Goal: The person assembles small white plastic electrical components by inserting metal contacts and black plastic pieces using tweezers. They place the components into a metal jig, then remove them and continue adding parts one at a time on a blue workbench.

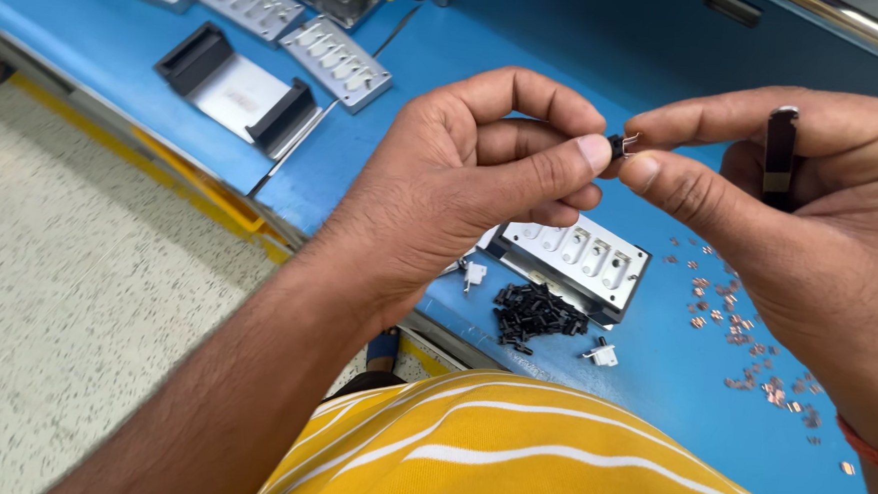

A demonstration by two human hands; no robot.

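- Above the blue worktable (pixel 530 41), we pinch a tiny black part (pixel 618 145) between the thumb and forefinger of our left hand (pixel 483 179).
- Our right hand (pixel 810 246) meets it from the other side, fingertips touching the same part, while a dark slim tool (pixel 780 157) sits clamped in that hand's curled fingers.
- Below the hands lies a grey metal jig (pixel 579 259), with a heap of small black pieces (pixel 536 314) just beside it.
- Copper-coloured bits (pixel 745 338) lie scattered under our right hand.
- Two small white parts (pixel 604 354) rest near the heap.
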